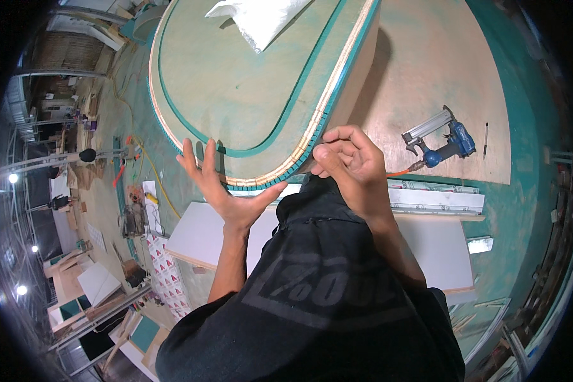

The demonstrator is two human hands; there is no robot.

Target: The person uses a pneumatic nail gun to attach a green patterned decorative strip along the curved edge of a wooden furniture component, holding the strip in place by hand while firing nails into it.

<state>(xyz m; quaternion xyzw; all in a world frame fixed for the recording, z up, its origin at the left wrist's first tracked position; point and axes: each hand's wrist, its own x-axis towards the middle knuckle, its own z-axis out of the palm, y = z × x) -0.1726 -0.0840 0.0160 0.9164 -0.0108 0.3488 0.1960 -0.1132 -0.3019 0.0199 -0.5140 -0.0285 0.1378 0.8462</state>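
Observation:
A large round-cornered wooden panel [235,95] lies ahead of me, with a teal line inset along its outline. Around its edge runs a pale strip with a teal, closely slotted outer side [297,167]. My left hand [226,197] is at the near left curve, fingers spread over the panel top and thumb stretched along the slotted edge. At the near right curve, my right hand [356,165] sits beside the edge with its fingers loosely bent and apart. Nothing shows in its palm. Whether its fingertips touch the strip, I cannot tell.
A blue-and-silver air nailer [439,140] with an orange hose lies on a board to the right, near a black pen [486,139]. A white plastic bag [258,19] rests on the panel. White boards [430,245] lie below; a yellow hose [153,169] crosses the left side.

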